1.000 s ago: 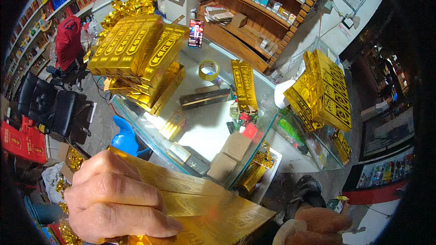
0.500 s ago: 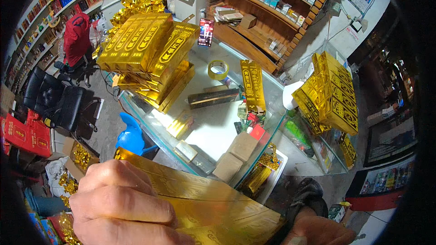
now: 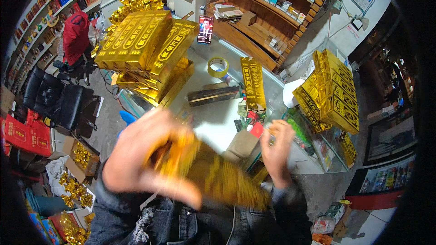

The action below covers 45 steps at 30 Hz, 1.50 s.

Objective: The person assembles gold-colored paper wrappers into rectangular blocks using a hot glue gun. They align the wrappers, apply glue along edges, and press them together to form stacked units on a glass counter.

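My left hand (image 3: 141,159) is wrapped round one end of a long gold box (image 3: 222,177), with the thumb along its near side. Motion smears both the hand and the box, which slants down to the right in front of my body. Off the box's far end, above the counter's corner, my right hand (image 3: 278,147) is raised with its fingers curled together. Something small seems to sit at those fingertips, too small to name. On the glass counter beyond lies a narrow gold box (image 3: 253,84) with dark lettering, beside a dark flat box (image 3: 213,96).
Gold boxes (image 3: 134,41) are piled at the counter's left, more gold boxes (image 3: 334,90) at its right. Between them are a tape roll (image 3: 210,68) and an upright phone (image 3: 205,30). A brown carton (image 3: 240,145) sits near the counter's front corner. A black chair (image 3: 54,100) stands left.
The gold box has moved away from close under the view toward the counter, in my left hand. My right hand has risen from the lower right edge and is apart from the box.
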Each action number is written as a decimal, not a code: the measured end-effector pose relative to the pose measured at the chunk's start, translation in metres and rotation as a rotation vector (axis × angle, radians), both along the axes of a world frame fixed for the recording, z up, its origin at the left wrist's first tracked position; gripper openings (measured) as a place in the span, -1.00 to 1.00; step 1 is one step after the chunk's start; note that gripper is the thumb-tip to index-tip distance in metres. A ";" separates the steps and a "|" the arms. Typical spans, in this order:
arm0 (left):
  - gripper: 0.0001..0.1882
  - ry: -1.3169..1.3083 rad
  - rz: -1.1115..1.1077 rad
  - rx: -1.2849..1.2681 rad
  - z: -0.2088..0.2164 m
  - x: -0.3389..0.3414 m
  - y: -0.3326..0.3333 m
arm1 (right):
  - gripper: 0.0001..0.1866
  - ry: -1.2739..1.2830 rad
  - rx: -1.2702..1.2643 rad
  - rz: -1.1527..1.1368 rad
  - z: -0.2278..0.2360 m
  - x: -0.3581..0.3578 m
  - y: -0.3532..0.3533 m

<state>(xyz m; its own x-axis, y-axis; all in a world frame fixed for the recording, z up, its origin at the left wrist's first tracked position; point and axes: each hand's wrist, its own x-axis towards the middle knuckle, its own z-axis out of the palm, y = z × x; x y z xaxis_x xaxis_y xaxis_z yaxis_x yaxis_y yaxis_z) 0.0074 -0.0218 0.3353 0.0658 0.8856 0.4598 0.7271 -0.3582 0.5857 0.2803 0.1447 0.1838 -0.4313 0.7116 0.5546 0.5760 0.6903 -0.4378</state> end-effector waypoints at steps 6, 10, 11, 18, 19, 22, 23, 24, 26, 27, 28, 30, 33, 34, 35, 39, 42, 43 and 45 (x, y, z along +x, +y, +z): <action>-0.31 -0.225 0.115 -0.284 -0.069 -0.018 0.053 | -0.60 -0.350 -0.077 -0.055 -0.077 -0.005 0.021; -0.34 -0.265 0.118 -0.297 -0.094 -0.023 0.059 | -0.57 0.104 -0.513 0.294 -0.025 -0.017 0.008; -0.34 -0.266 0.107 -0.338 -0.097 -0.024 0.060 | -0.56 0.197 -0.687 0.420 -0.013 -0.027 -0.001; -0.36 -0.301 0.003 -0.377 -0.101 -0.018 0.057 | -0.49 0.313 -1.163 0.703 0.011 -0.073 -0.030; -0.37 -0.252 -0.012 -0.362 -0.101 -0.018 0.057 | -0.46 0.374 -1.182 0.774 0.010 -0.071 -0.033; -0.35 -0.339 -0.062 -0.488 -0.102 -0.016 0.057 | -0.44 0.580 -1.455 0.794 0.002 -0.067 -0.036; -0.35 -0.287 -0.084 -0.462 -0.104 -0.015 0.058 | -0.46 0.564 -1.490 0.802 -0.002 -0.064 -0.035; -0.35 -0.236 -0.105 -0.446 -0.106 -0.014 0.060 | -0.49 0.548 -1.522 0.812 -0.007 -0.061 -0.033; -0.35 -0.198 -0.114 -0.418 -0.111 -0.015 0.063 | -0.56 0.514 -1.483 0.805 -0.023 -0.053 -0.025; -0.35 -0.211 -0.108 -0.413 -0.115 -0.016 0.066 | -0.60 0.503 -1.417 0.778 -0.034 -0.047 -0.021; -0.34 -0.229 -0.119 -0.386 -0.119 -0.017 0.069 | -0.64 0.534 -1.337 0.816 -0.045 -0.042 -0.014; -0.34 -0.410 -0.054 -0.541 -0.128 -0.023 0.074 | -0.79 0.398 -1.041 0.406 -0.073 -0.032 -0.002; -0.46 -0.594 -0.050 -0.594 -0.145 -0.033 0.083 | -0.78 -0.196 -0.340 -0.031 -0.109 -0.003 0.013; -0.46 -0.557 -0.028 -0.581 -0.150 -0.035 0.086 | -0.75 -0.348 -0.355 -0.084 -0.119 0.004 0.015; -0.47 -0.533 0.003 -0.587 -0.156 -0.036 0.089 | -0.74 -0.320 -0.285 -0.056 -0.128 0.010 0.017; -0.48 -0.558 0.042 -0.648 -0.168 -0.039 0.094 | -0.75 -0.390 -0.368 -0.184 -0.149 0.026 0.041; -0.51 -0.549 0.041 -0.651 -0.171 -0.038 0.096 | -0.78 -0.368 -0.346 -0.306 -0.154 0.034 0.087; -0.50 -0.517 0.035 -0.629 -0.172 -0.037 0.097 | -0.80 -0.389 -0.281 -0.308 -0.153 0.033 0.108; -0.46 -0.519 0.033 -0.613 -0.175 -0.036 0.099 | -0.78 -0.370 -0.255 -0.320 -0.144 0.028 0.141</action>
